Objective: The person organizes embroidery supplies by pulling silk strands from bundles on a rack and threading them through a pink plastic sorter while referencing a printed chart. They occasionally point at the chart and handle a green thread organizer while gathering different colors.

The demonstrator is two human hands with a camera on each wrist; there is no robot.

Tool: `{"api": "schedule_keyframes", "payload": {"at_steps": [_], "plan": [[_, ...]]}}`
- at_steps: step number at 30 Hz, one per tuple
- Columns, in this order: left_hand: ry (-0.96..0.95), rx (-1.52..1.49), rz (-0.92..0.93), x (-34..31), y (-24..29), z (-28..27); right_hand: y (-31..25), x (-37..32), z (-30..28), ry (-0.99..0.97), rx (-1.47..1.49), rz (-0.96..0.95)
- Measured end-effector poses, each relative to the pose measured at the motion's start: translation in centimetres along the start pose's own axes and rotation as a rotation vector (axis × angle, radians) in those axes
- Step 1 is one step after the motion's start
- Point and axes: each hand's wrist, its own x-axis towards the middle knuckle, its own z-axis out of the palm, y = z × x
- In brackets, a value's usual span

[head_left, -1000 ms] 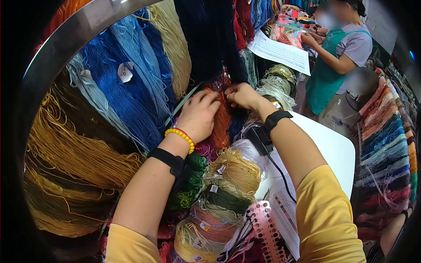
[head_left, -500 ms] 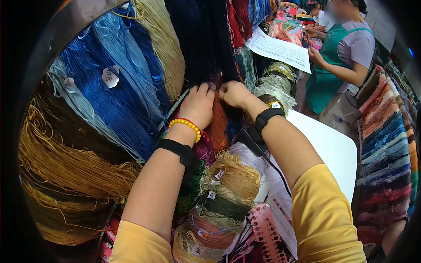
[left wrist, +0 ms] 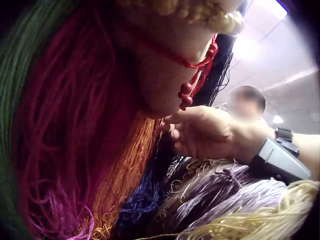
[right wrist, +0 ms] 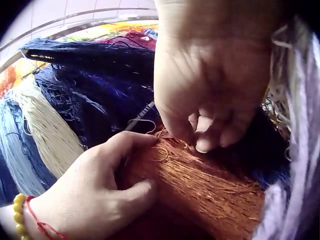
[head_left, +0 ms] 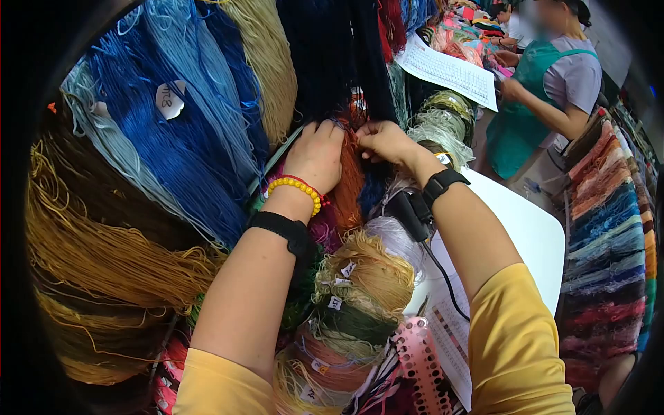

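Note:
A rust-orange skein of thread [right wrist: 210, 185] hangs between my two hands, its lower end loose above the other yarn. My left hand [head_left: 315, 158] grips the skein near its top; in the right wrist view its thumb and forefinger lie around the strands. Close beside it, my right hand [head_left: 387, 142] has curled fingers that pinch fine strands at the skein's upper edge. Magenta thread [left wrist: 55, 130] hangs behind the left wrist, and dark navy skeins [head_left: 321, 62] rise just beyond both hands.
Blue skeins [head_left: 166, 131] with a paper tag and golden-brown skeins [head_left: 117, 242] hang at left. Tagged thread bundles [head_left: 366, 266] lie below the hands. A white board [head_left: 515, 232], a printed sheet [head_left: 449, 72] and a pink punched card [head_left: 418, 366] are at right. A person in a green apron [head_left: 522, 114] stands beyond.
My left hand's spread fingers have drawn together at the skein's top. The right hand has stayed beside it, dipping left and then back right. The head view has shifted a little.

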Motion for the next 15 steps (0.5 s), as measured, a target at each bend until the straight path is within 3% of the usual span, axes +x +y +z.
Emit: {"api": "schedule_keyframes", "payload": {"at_steps": [5, 7, 15], "plan": [[0.065, 0.003, 0.011, -0.2, 0.0, 0.0, -0.3, -0.9, -0.4, 0.05, 0.163, 0.008], [-0.007, -0.02, -0.008, -0.1, -0.1, -0.1, -0.9, -1.4, -0.6, 0.035, 0.254, 0.021], [-0.018, -0.025, -0.021, -0.1, -0.3, 0.0, -0.1, -1.5, -0.9, -0.05, 0.235, 0.096]]}}
